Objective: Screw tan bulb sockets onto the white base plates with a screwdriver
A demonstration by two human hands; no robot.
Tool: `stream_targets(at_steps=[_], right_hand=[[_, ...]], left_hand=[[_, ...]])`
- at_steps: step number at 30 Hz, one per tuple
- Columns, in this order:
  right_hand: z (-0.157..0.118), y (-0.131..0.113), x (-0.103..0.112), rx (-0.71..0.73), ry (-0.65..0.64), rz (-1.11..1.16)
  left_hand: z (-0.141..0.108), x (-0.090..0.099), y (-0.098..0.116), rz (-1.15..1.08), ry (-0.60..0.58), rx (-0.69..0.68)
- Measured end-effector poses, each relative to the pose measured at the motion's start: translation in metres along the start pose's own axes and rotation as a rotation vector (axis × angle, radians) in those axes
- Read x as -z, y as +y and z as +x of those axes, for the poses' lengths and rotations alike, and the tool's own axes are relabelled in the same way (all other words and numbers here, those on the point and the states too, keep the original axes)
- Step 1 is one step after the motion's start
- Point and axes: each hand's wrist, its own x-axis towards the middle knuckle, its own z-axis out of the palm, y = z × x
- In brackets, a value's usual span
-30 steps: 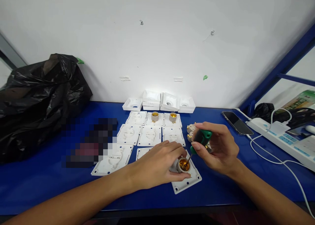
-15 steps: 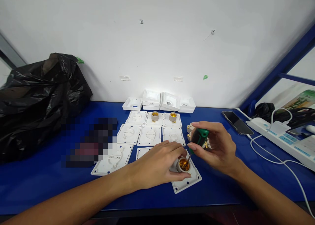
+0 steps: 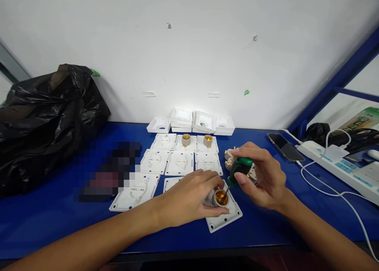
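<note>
My left hand (image 3: pixel 197 198) grips a round lamp socket (image 3: pixel 221 198) with a brass-coloured threaded inside, thumb in front and fingers behind. The socket sits on a white square base plate (image 3: pixel 224 220), turned at an angle on the blue table. Between the thumb and fingers of my right hand (image 3: pixel 262 178) is a green and black screwdriver (image 3: pixel 241 169). Its shaft slants down to the left into the socket, where the tip is hard to make out. Several loose lamp sockets (image 3: pixel 228 159) lie behind my right hand, partly hidden.
Behind my hands lie rows of white base plates (image 3: pixel 179 163), two bearing sockets (image 3: pixel 186 140). White square covers (image 3: pixel 181 117) are stacked by the wall. A black plastic bag (image 3: pixel 50 121) fills the left. On the right are a phone (image 3: pixel 284 147), a power strip (image 3: pixel 340 166) and white cables.
My right hand has turned the screwdriver handle slightly, with the thumb and fingers shifted on it. The left hand, socket and plate stay in place.
</note>
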Motion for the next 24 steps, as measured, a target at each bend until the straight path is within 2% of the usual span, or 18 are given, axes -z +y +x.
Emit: stream_targets(at_steps=[4, 9, 14, 18, 24], right_hand=[[0.0018, -0.0003, 0.0003, 0.034, 0.077, -0.057], [0.0052, -0.003, 0.0019, 0.005, -0.016, -0.034], [0.0058, -0.0035, 0.0023, 0.029, 0.049, -0.101], [0.0061, -0.0033, 0.004, 0.017, -0.007, -0.044], [0.0058, -0.0032, 0.0048, 0.033, 0.077, -0.081]], left_hand=[[-0.0004, 0.0042, -0.001, -0.091, -0.027, -0.035], [-0.0017, 0.0058, -0.0004, -0.067, -0.07, -0.016], [-0.0021, 0.0057, 0.0004, -0.079, -0.073, -0.005], [-0.0014, 0.0065, -0.0003, -0.052, -0.094, 0.01], [-0.0012, 0.0052, -0.0007, -0.036, -0.075, -0.019]])
